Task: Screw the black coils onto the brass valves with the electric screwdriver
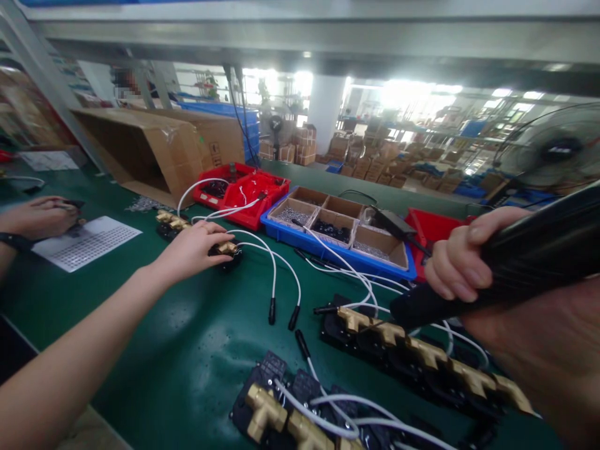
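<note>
My left hand, arm stretched out, is closed on a brass-and-black valve unit with white cables, at the end of a short row. My right hand grips a thick black electric screwdriver, close to the camera and pointing left and down. Its tip is over or near a row of black units with brass tee fittings; whether it touches cannot be made out. Nearer to me lies another group of brass tee fittings on black bases. White cables with black plugs lie between the rows.
A blue tray holds small parts in cardboard compartments. Behind it are red bins and an open cardboard box. At left, another person's hand holds a small part beside a printed label sheet. A shelf crosses overhead.
</note>
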`<state>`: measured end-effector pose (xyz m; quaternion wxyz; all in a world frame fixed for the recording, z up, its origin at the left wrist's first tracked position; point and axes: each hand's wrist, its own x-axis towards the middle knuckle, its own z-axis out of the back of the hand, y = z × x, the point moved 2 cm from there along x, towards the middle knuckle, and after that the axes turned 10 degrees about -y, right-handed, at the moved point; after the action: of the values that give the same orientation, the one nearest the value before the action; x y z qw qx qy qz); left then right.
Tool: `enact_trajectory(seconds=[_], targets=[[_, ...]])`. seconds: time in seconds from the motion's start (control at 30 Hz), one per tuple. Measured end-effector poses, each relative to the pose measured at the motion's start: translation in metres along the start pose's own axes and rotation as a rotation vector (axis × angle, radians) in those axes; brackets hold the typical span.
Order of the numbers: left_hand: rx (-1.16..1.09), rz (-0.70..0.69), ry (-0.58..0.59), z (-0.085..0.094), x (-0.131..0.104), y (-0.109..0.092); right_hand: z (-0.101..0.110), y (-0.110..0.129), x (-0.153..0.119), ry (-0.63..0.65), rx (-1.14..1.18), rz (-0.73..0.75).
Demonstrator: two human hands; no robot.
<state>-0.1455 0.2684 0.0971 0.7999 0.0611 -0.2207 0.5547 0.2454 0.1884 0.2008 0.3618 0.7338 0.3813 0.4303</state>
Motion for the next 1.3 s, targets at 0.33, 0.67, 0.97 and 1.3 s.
enact_trajectory(seconds=[0.33, 0.67, 0.97, 1.3], targets=[[0.057, 0.010, 0.072, -0.015, 0.007, -0.016, -0.005, -0.003, 0.006, 0.153, -0.006, 0.042], [0.254, 0.049, 0.127, -0.023, 0.001, -0.164, -0.038, -0.009, -0.009, 0.243, 0.123, -0.145], [0.300, 0.220, 0.080, -0.032, 0.033, -0.137, -0.026, -0.011, -0.003, 0.264, 0.078, -0.064], [0.438, 0.337, 0.003, -0.025, 0.037, -0.102, -0.010, -0.019, 0.000, 0.228, 0.142, -0.156]])
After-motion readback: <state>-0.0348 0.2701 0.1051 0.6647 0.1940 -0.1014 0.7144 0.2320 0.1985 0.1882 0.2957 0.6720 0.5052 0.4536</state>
